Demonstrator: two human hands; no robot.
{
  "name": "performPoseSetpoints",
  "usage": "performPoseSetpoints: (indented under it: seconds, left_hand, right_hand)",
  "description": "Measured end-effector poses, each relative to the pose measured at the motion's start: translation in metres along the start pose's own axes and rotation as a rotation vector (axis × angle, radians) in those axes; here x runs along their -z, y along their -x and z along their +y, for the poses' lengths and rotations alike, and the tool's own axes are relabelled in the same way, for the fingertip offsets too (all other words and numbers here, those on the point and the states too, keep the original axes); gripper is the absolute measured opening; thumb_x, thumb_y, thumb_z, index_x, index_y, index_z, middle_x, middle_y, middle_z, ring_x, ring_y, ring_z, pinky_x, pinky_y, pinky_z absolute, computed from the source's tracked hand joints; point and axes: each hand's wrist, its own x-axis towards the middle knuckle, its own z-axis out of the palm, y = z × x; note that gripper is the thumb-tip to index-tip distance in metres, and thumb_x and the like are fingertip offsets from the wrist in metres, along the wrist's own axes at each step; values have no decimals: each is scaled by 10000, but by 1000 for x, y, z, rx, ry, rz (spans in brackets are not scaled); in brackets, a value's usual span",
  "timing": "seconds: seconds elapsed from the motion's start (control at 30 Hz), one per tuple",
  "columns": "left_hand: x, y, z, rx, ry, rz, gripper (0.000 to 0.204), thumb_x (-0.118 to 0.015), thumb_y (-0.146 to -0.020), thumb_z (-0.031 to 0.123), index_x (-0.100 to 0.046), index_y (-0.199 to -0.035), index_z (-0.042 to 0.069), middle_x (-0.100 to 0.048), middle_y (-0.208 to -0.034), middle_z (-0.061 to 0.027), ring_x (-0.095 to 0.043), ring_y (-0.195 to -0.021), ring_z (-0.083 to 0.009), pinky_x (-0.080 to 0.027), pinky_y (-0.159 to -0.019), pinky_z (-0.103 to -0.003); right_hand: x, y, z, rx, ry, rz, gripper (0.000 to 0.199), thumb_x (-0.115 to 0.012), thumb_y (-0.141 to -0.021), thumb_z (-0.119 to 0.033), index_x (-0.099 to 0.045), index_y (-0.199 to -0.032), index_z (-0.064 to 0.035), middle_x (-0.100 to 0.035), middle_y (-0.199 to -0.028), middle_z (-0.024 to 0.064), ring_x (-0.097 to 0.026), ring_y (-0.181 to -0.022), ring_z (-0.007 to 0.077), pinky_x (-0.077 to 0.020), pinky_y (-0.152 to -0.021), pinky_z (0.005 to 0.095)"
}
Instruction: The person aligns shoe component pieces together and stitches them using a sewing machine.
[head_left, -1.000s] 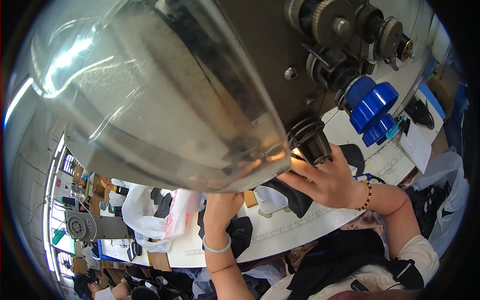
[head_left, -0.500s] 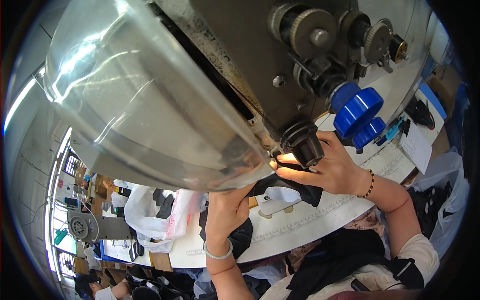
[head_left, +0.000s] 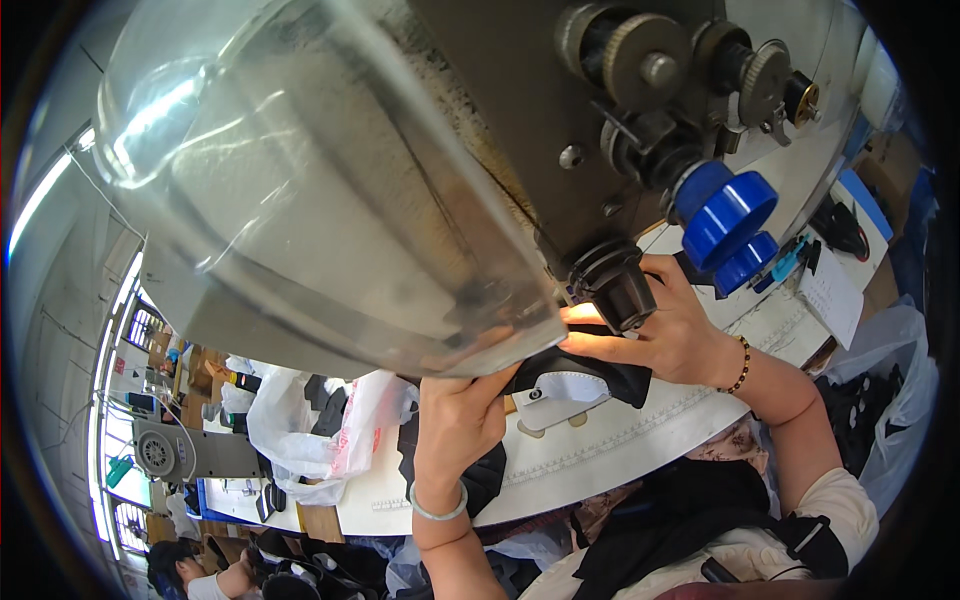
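Observation:
A sewing machine (head_left: 520,110) with a clear curved shield (head_left: 330,200) fills the upper view. Under its head lies a black fabric piece (head_left: 625,382) with a pale, curved inner part (head_left: 572,386). My left hand (head_left: 458,425), wearing a pale bangle, closes on the fabric's left side; its fingertips are blurred behind the shield. My right hand (head_left: 675,335), with a beaded bracelet, rests on the right side of the fabric, fingers stretched and apart, tips lit beside the presser area. The needle is hidden. Another black piece (head_left: 487,478) lies beside my left wrist.
Blue knobs (head_left: 730,215) jut out above my right hand. A ruler strip (head_left: 600,445) runs along the white table. Left stands a white plastic bag (head_left: 300,440) with black pieces. Paper (head_left: 832,295) and scissors (head_left: 850,225) lie at right. A person (head_left: 205,575) sits lower left.
The machine head and shield appear slightly farther right in the view. The fabric and my fingers have shifted only a little; both hands keep their places on it.

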Motion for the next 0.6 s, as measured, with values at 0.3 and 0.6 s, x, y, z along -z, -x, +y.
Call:
performPoseSetpoints:
  seconds: [0.3, 0.6]
  left_hand:
    - [-3, 0, 16, -125, -327, 7, 468, -530, -637, -51, -685, -1064, 64, -631, -1054, -67, -578, -1098, -241, -404, -813, -376]
    - [-4, -2, 23, -72, -338, -27, 514, -552, -636, -88, -664, -1115, 64, -594, -1098, -84, -568, -1114, -243, -418, -824, -364]
  right_hand:
    - [-2, -3, 16, -58, -132, -41, 248, -636, -816, -258, -715, -1043, -320, -659, -1088, -62, -548, -1055, 160, -276, -951, 379]
    - [18, -5, 18, 55, 10, -219, 401, -629, -774, -148, -667, -1146, -292, -631, -1212, -58, -570, -1120, 141, -221, -1059, 425]
